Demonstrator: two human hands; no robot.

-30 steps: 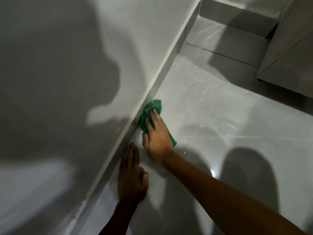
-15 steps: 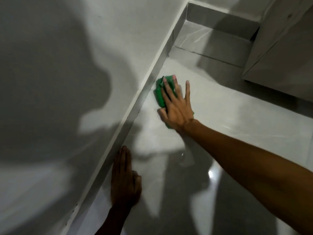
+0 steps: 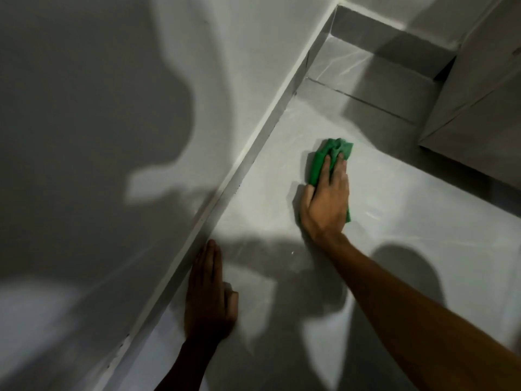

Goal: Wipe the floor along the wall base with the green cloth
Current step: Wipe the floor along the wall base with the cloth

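Mid-wipe: right hand (image 3: 327, 204) presses green cloth (image 3: 324, 159) flat on floor (image 3: 408, 221); left hand (image 3: 208, 297) flat, empty; next, sweep toward wall base (image 3: 253, 162).

A home interior: glossy tiled floor (image 3: 394, 221), skirting (image 3: 253, 148), plain wall (image 3: 84, 80).

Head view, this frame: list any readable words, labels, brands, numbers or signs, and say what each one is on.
None. No text shows on the green cloth, the wall, the floor or the cabinet; all are plain surfaces.
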